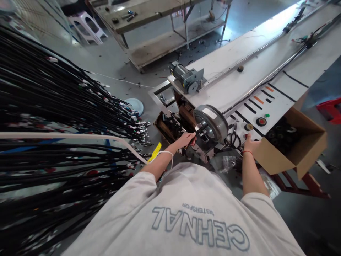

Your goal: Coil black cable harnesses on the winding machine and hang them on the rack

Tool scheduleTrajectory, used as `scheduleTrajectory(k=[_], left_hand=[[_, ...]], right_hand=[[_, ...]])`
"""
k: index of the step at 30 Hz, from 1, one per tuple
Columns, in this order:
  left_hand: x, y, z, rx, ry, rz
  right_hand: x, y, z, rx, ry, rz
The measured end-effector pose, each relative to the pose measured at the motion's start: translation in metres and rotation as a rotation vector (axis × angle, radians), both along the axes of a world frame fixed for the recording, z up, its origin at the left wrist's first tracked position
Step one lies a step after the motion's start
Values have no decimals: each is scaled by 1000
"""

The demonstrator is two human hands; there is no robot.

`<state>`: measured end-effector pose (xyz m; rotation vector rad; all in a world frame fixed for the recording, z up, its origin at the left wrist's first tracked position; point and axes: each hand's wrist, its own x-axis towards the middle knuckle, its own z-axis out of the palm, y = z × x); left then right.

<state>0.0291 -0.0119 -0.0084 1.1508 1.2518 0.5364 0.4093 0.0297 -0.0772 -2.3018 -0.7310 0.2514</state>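
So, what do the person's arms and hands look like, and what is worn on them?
Both forearms are bare, with no gloves. The left hand has a thin white cord looped around its wrist, with a yellow tag beside it. The right hand has a thin red string around the wrist. Short, light grey T-shirt sleeves cover the upper arms.

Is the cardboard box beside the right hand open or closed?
Open. The cardboard box has its flaps spread, and dark rolls show inside it; the right hand rests at its near edge.
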Motion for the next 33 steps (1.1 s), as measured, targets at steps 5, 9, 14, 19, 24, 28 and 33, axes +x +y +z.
scheduleTrajectory(k=[5,9,14,19,24,28,33], left_hand=[[5,-5,-5,-53,-135,157],[-9,-25,-19,-79,-217,-7],[-36,-53,-32,25,-137,-63],[-37,-58,-23,30,-177,-66],[-28,-55,-11,-11,-180,-21],[-17,-52,-13,20,-228,53],[-9,-49,-16,26,-207,99]], right_hand=[[1,0,-1,-5,-3,16],[2,0,-4,12,-19,3],[4,1,-5,21,-40,21],[6,3,-2,-52,0,24],[3,3,-1,-2,-12,-3],[-1,3,1,7,-16,-33],[-2,3,5,-28,-3,-13]])
